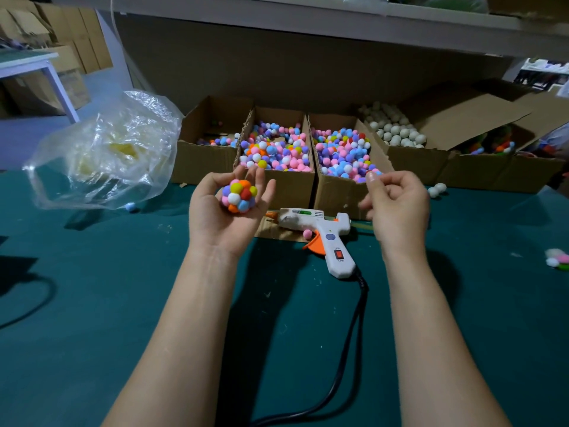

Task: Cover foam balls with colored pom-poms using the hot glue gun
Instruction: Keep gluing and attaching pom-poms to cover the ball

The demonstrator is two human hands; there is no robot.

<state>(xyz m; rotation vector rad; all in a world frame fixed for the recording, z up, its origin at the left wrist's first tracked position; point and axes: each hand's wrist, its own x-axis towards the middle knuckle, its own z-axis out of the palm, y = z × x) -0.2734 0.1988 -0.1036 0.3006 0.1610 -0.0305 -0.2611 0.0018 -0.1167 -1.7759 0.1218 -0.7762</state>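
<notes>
A foam ball covered with colored pom-poms [239, 196] sits in my upturned left hand [215, 220], whose fingers cup it from behind. My right hand [400, 211] hovers at the same height to the right, fingers loosely curled, holding nothing that I can see. The white hot glue gun [326, 232] with an orange trigger lies on the green table between and below my hands, nozzle pointing left onto a cardboard scrap [271, 231]. A pink pom-pom [307, 233] lies by the trigger. Behind are two cardboard boxes of pom-poms [275, 149] [343, 152] and a box of bare foam balls [395, 127].
A crumpled clear plastic bag [104, 152] stands at the left. The gun's black cord [354, 334] runs toward me between my arms. Loose foam balls [437, 189] lie right of the boxes. A few pom-poms [557, 258] lie at the right edge, and a blue one [131, 207] lies by the bag.
</notes>
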